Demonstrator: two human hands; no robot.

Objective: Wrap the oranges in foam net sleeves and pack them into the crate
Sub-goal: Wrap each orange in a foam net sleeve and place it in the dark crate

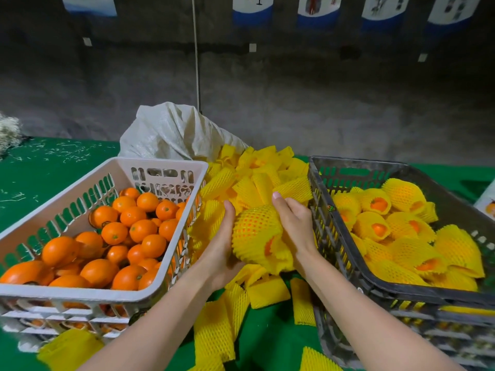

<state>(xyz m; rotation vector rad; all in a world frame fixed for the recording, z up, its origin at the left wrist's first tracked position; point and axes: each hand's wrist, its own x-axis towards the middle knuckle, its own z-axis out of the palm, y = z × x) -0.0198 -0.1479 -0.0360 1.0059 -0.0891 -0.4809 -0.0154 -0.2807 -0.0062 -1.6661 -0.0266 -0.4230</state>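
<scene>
Wrapping step: left hand [223, 238] and right hand [293, 223] grip sleeved orange [255, 232] above loose sleeves [257, 183]. Next, likely: close sleeve, place in dark crate [348, 266].

I take this for a fruit-packing shed: a rough bare concrete wall [294, 103] behind a green-covered worktop [40, 170], a pale crate [88, 180] heaped with loose oranges [115, 232], a dark crate [375, 161] of netted ones, and yellow foam net sleeves [257, 170] piled at the mouth of a woven sack [166, 129].
</scene>
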